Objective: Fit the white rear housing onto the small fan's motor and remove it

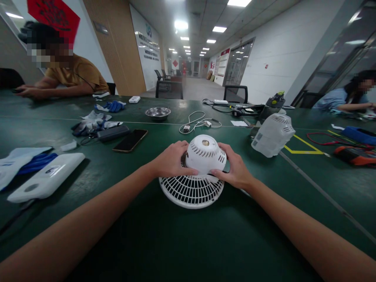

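Note:
A white fan lies face down on the green table (188,243), its round grille (190,192) flat on the surface. On top of the grille sits the white domed motor housing (205,153) with vent slots. My left hand (172,159) is wrapped round the housing's left side. My right hand (235,167) grips its right side, thumb at the lower edge. Both hands are closed on the housing.
A second white fan part (273,135) lies at the right. A black phone (131,140), a metal bowl (158,112), a white cable (196,122), gloves (92,122) and white cases (47,178) lie to the left and behind. Two people sit at the far corners.

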{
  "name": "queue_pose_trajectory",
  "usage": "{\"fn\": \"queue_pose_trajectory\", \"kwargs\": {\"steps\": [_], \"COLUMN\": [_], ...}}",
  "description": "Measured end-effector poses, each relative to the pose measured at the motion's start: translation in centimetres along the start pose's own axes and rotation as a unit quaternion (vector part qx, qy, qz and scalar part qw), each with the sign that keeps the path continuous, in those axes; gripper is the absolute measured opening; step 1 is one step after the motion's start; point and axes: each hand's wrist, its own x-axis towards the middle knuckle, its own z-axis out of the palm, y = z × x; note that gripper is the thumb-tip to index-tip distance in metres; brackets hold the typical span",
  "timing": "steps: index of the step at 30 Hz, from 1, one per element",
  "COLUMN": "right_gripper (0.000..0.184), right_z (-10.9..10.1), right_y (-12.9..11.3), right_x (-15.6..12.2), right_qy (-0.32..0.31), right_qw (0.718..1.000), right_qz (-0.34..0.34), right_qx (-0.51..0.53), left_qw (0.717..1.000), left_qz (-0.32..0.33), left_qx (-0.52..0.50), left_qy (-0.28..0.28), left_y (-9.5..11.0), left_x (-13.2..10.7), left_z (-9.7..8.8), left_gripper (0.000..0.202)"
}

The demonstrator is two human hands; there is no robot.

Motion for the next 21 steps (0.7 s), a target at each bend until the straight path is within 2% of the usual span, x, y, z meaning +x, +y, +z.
{"fn": "queue_pose_trajectory", "kwargs": {"steps": [6,10,14,21], "right_gripper": [0.082,0.077,0.074,0.077], "right_z": [0.0,0.3,0.6,0.2], "right_y": [-0.4,-0.5,-0.3,0.0], "right_x": [0.0,-0.2,-0.2,0.1], "right_qy": [0.002,0.022,0.047,0.008], "right_qw": [1.0,0.999,0.998,0.992], "right_qz": [-0.014,-0.021,-0.037,-0.068], "right_qx": [-0.017,-0.011,0.015,-0.102], "left_qw": [0.998,1.0,0.997,0.99], "left_qz": [-0.012,0.024,0.043,0.061], "left_qx": [-0.066,-0.007,0.054,0.1], "left_qy": [0.012,0.002,-0.047,-0.079], "left_y": [0.3,-0.1,-0.6,-1.0], "left_x": [0.1,-0.1,-0.1,0.1], "left_z": [-0.4,-0.5,-0.6,-0.6], "left_gripper": [0.054,0.056,0.067,0.072]}}
